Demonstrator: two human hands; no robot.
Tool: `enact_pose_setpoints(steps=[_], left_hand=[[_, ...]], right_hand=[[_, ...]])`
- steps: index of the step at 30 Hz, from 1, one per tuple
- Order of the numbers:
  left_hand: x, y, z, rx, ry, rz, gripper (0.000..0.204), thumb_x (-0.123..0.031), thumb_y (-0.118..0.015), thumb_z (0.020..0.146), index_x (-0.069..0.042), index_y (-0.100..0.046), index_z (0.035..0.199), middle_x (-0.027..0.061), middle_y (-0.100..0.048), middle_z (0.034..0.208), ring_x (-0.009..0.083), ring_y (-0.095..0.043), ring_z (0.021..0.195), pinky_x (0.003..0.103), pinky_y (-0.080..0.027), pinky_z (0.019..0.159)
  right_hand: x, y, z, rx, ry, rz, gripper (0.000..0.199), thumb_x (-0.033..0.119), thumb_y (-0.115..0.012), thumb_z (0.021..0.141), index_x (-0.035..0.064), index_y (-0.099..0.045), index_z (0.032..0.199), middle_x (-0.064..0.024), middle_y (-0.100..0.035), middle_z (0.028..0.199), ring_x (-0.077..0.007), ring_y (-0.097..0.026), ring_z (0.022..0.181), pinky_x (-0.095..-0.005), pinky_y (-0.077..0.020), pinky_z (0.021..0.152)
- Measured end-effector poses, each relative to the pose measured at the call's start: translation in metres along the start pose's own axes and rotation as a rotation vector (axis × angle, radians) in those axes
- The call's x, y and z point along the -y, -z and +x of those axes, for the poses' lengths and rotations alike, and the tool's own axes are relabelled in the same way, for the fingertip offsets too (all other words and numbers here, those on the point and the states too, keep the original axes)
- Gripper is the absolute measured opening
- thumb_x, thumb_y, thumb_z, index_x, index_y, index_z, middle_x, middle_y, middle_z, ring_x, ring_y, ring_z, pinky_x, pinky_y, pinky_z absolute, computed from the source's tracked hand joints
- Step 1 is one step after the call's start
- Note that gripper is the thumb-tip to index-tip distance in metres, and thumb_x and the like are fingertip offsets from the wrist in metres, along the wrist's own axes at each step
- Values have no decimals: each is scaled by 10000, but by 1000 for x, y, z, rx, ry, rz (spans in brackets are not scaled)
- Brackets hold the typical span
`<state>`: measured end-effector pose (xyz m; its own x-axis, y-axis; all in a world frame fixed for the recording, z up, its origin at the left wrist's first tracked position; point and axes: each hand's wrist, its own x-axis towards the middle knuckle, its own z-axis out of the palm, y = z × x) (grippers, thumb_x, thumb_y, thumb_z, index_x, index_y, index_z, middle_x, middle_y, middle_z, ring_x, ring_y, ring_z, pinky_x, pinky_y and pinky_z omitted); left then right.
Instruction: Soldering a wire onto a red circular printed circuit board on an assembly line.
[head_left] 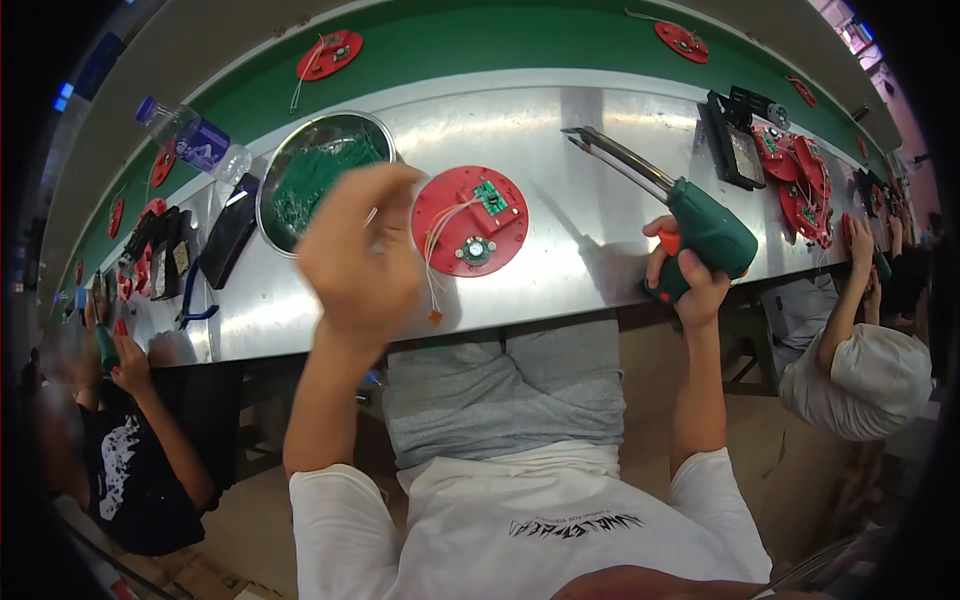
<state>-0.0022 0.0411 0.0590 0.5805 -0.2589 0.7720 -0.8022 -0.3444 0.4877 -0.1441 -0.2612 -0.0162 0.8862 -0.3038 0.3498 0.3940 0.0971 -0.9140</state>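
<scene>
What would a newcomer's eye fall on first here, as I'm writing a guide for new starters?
Probably the bright red disc with its small green boards and loose wires, near the middle of the shiny metal bench. Next, the green pistol-shaped tool in the right hand, its tip pointing up and left. Then the blurred left hand, beside the bowl of green bits.

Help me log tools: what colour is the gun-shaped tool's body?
Dark green; the tool body shows best in the head view.
</scene>
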Motion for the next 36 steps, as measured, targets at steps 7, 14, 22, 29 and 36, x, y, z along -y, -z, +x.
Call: enact_pose_setpoints(steps=[7,14,22,29,36], left_hand=[[9,-53,-47,124,110,119,84,6,-591,848,13,-627,924,169,-621,804,366,-608,722,450,-484,644],[13,-60,-63,88,188,191,91,-19,-676,822,7,-645,904,127,-618,750,300,-613,654,403,-486,581],[15,-59,-63,97,119,236,81,-21,-680,832,-1,-654,906,129,-625,772,311,-615,672,406,-492,594],[15,-58,-63,104,99,241,81,-25,-676,839,4,-656,913,134,-625,783,313,-618,681,406,-497,598],[15,-60,-63,100,91,256,96,-26,-680,835,12,-658,920,131,-633,792,302,-624,683,394,-506,586]], right_hand=[[13,-23,12,137,-184,-106,262,16,-695,845,-28,-665,1101,-111,-717,946,-133,-599,649,-277,-494,597],[4,-9,10,394,-43,-489,350,135,-670,912,-83,-609,1179,-163,-681,990,-127,-544,615,-266,-443,543],[7,-12,12,400,-88,-375,285,65,-619,915,-53,-623,1175,-151,-675,1008,-136,-552,615,-272,-451,541],[14,-30,19,244,-313,-157,184,24,-671,856,-56,-644,1020,-66,-647,769,-107,-575,575,-249,-469,518],[13,-26,18,232,-234,-99,214,14,-603,892,-70,-630,1087,-152,-682,896,-154,-587,566,-274,-469,503]])
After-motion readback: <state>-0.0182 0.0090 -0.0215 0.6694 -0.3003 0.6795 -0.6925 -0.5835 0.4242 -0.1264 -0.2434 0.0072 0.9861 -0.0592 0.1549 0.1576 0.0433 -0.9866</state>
